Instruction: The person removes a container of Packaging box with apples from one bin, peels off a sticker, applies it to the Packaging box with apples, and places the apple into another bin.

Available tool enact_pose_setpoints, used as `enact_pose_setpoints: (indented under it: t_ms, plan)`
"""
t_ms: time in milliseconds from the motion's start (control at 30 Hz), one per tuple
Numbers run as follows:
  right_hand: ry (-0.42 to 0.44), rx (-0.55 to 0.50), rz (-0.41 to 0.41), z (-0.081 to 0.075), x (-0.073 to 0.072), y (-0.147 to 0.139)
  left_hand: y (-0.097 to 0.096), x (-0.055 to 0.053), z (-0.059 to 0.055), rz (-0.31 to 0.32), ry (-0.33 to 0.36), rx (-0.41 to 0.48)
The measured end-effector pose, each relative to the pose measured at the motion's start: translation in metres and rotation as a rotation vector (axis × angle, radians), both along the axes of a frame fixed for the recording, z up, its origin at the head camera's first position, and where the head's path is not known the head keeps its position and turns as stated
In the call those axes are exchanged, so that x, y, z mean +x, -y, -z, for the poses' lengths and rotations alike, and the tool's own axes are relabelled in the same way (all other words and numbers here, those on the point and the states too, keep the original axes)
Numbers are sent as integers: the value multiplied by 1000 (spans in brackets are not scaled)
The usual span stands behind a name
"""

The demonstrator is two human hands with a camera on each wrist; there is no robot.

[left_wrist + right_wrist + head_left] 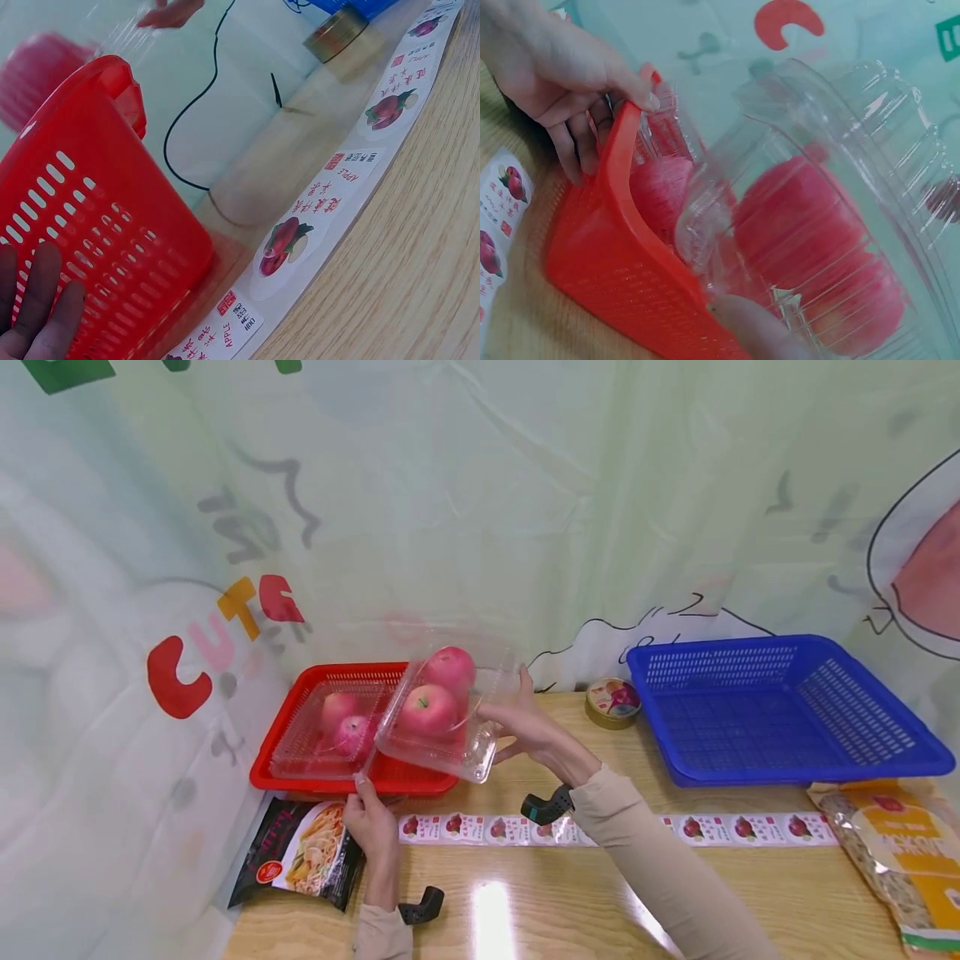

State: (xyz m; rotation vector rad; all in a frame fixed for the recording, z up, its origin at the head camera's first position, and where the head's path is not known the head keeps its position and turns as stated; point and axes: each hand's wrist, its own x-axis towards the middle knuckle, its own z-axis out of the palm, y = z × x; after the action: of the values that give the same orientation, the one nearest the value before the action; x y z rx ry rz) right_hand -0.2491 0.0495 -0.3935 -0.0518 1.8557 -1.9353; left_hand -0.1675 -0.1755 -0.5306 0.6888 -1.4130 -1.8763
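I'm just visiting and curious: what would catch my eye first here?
Probably the two pinkish-red apples in a clear plastic box, held up in the person's right grip by the right end of the red basket. Next, the large blue basket farther right.

We take this for a small packing corner, though whether it belongs to a shop or a staged set we cannot tell. We see a wood-grain tabletop (pixel 570 893) backed by a cartoon-printed curtain (pixel 465 527), a strip of apple labels (pixel 742 829), a clear clamshell (pixel 476 764) of apples (pixel 427 710), a red basket (pixel 300 783) and a blue basket (pixel 735 718).
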Motion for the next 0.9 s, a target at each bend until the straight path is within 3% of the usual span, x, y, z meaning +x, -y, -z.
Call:
enact_pose_setpoints:
  t_ms: [167, 333, 633, 900]
  plan:
    - [-7, -111, 68, 9, 13, -17, 1, 1, -1, 11, -21, 16]
    - [18, -211, 187, 16, 30, -32, 0, 1, -1, 25, -39, 21]
    - [-12, -298, 380, 38, 58, -49, -1, 2, 0, 11, -44, 22]
    - [83, -373, 515, 67, 74, -42, 0, 4, 1, 56, -15, 38]
